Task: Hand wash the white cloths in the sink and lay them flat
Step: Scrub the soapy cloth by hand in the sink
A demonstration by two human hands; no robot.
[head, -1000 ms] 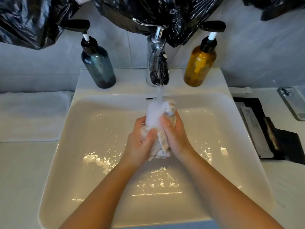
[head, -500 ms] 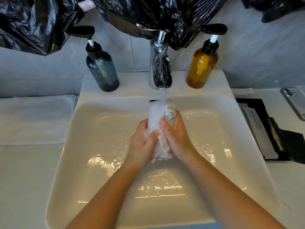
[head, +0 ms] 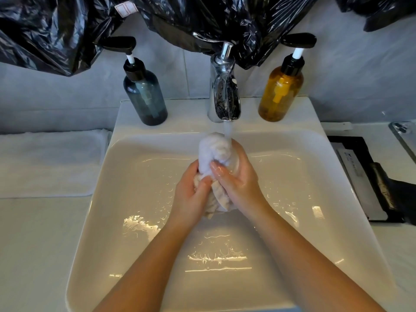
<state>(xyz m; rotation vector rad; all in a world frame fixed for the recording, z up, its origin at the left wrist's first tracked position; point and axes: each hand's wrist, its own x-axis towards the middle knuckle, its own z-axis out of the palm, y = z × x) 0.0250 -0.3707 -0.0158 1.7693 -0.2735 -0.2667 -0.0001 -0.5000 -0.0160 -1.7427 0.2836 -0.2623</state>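
Both grips closed on one wadded white cloth [head: 213, 149] right below the tap [head: 225, 95], over the sink [head: 135, 221]: left hand [head: 191, 197] curls round its lower end, right hand [head: 240, 181] wraps its upper part, tap's water stream [head: 227, 131] hitting the wad's top.

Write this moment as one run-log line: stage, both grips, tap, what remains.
stage: rinsing | left grip: holds white cloth | right grip: holds white cloth | faucet: running onto cloth | remaining: lay flat
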